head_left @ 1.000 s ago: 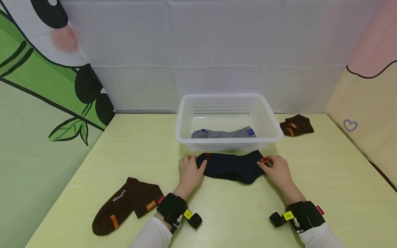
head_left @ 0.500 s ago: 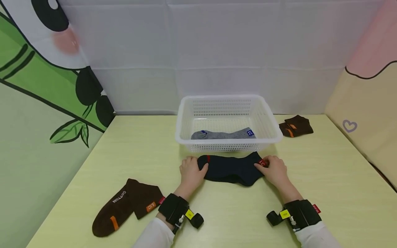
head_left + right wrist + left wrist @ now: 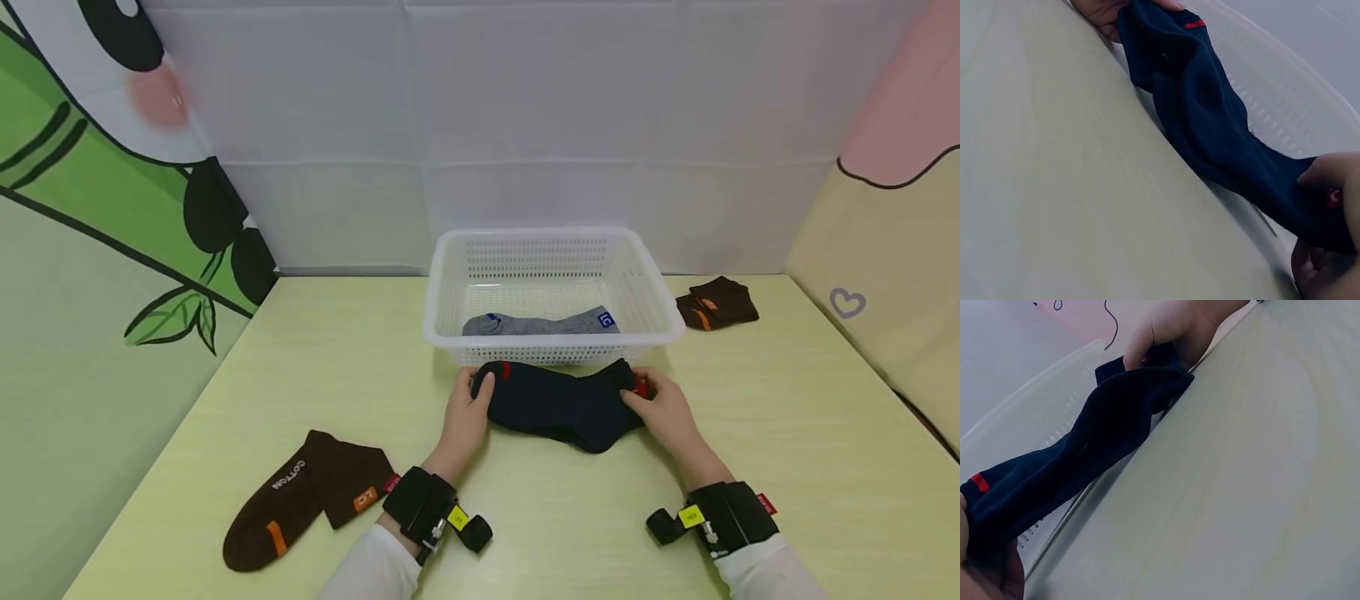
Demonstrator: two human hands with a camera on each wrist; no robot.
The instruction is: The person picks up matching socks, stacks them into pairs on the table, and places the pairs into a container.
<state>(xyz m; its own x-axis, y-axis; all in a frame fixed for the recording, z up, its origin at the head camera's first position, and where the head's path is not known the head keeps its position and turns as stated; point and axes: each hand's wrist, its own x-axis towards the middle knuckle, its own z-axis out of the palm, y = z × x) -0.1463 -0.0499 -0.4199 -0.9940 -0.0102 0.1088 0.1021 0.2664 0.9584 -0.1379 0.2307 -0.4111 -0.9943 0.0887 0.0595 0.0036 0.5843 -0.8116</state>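
Note:
A navy sock [image 3: 562, 404] with a red toe mark and a red cuff label stretches between both hands, just in front of the white basket. My left hand [image 3: 463, 421] pinches its toe end, thumb on top. At the cuff, my right hand [image 3: 666, 417] pinches beside the red label, which the fingers partly cover. In both wrist views the sock [image 3: 1085, 434] hangs off the table between the hands, its middle sagging. Inside the white plastic basket [image 3: 555, 340] lies a grey sock [image 3: 540, 324] with blue marks.
A brown sock [image 3: 292, 500] with orange patches lies flat at the front left, close to the left wrist strap. Another brown sock [image 3: 717, 303], folded up, lies right of the basket. A white cloth backdrop [image 3: 540, 142] rises behind the table.
Both hands now hold the navy sock raised off the table, where it lay flat before. Its toe end has come up toward the basket. The basket and brown socks stay put.

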